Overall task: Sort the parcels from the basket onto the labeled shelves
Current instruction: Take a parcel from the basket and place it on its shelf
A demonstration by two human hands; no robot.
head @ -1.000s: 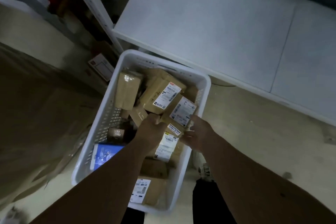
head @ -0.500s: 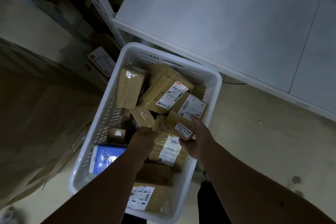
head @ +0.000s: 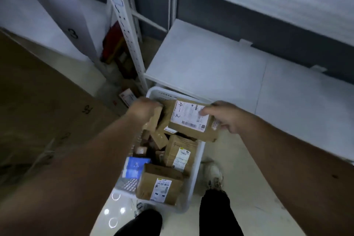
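Observation:
A white basket [head: 195, 170] stands on the floor, full of brown parcels. My right hand [head: 228, 116] grips a large brown parcel [head: 191, 132] with a white label marked "4-2", lifted above the basket's far end. My left hand [head: 144, 109] holds a smaller brown parcel [head: 153, 120] just to its left, also raised. Below them lie several more parcels, among them a labelled box [head: 160, 185] at the near end, another box [head: 180, 154] and a blue packet [head: 134, 167].
A white shelf board [head: 210, 67] lies low just beyond the basket, with a perforated white upright [head: 124, 21] at its left corner. A board marked "3" [head: 72, 33] is far left. Big cardboard [head: 38, 101] fills the left. My shoe [head: 213, 175] stands beside the basket.
Both hands have lifted parcels out of the basket and raised them toward its far end. My view has tilted up, showing the shelf frame and upright.

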